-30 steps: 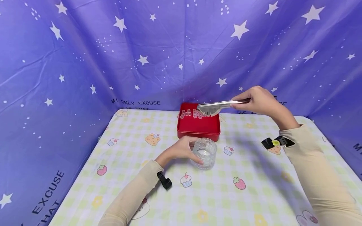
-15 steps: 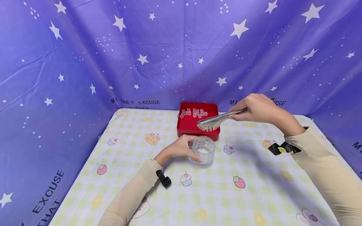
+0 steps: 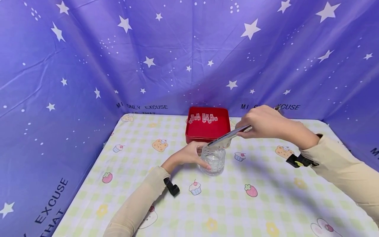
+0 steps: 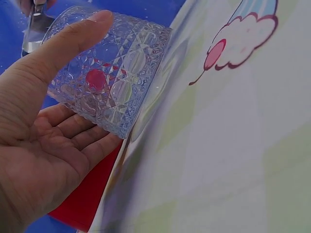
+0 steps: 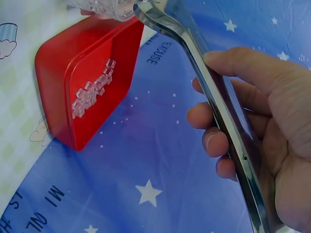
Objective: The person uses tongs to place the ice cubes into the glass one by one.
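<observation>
A clear patterned glass (image 3: 215, 163) stands upright on the checked tablecloth, and my left hand (image 3: 189, 154) holds it from the side. The left wrist view shows the thumb (image 4: 73, 41) on the near side of the glass and the other fingers behind it. My right hand (image 3: 263, 123) grips metal tongs (image 3: 227, 136), which slant down so that their wide ends are at the glass's rim. Whether those ends hold anything is hidden. Behind the glass, a red tin (image 3: 204, 132) contains several small clear cubes (image 5: 90, 94).
The printed tablecloth (image 3: 142, 204) covers the table. A blue-purple curtain (image 3: 165, 46) with white stars hangs close behind the tin and on both sides. Black straps circle both sleeves, the left strap (image 3: 171, 187) lying near the cloth.
My right hand has brought the tongs from above the cubes in the tin toward me and down to the glass's rim. The left hand keeps the glass almost in place.
</observation>
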Available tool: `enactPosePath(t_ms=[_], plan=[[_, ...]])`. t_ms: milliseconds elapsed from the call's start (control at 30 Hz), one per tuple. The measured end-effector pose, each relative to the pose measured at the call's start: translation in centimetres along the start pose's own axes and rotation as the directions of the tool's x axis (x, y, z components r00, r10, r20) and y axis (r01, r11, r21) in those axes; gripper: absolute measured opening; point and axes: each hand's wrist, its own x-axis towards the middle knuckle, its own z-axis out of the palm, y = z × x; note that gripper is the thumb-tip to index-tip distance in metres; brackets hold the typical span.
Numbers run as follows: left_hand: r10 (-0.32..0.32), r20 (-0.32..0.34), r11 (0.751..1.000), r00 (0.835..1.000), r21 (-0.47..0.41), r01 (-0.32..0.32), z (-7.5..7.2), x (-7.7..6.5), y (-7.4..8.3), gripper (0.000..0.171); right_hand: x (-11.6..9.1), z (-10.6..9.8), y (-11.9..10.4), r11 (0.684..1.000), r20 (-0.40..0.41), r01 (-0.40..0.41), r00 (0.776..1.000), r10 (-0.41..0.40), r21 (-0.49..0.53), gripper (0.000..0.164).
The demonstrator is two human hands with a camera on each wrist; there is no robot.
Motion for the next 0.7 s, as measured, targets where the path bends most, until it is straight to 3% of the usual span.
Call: enactPosePath(t_ms=[433, 700], plan=[[-0.002, 0.015, 1.0, 1.0, -0.023, 0.002, -0.1, 0.1, -0.2, 0.075, 1.4, 0.1, -2.1, 0.989, 0.013, 0.089, 0.996, -0.088, -0.118, 0.01], [0.005, 0.016, 1.0, 1.0, -0.025, -0.004, -0.1, 0.0, -0.2, 0.07, 2.3, 0.2, -2.7, 0.984, 0.068, 0.115, 0.992, -0.106, -0.139, 0.015]])
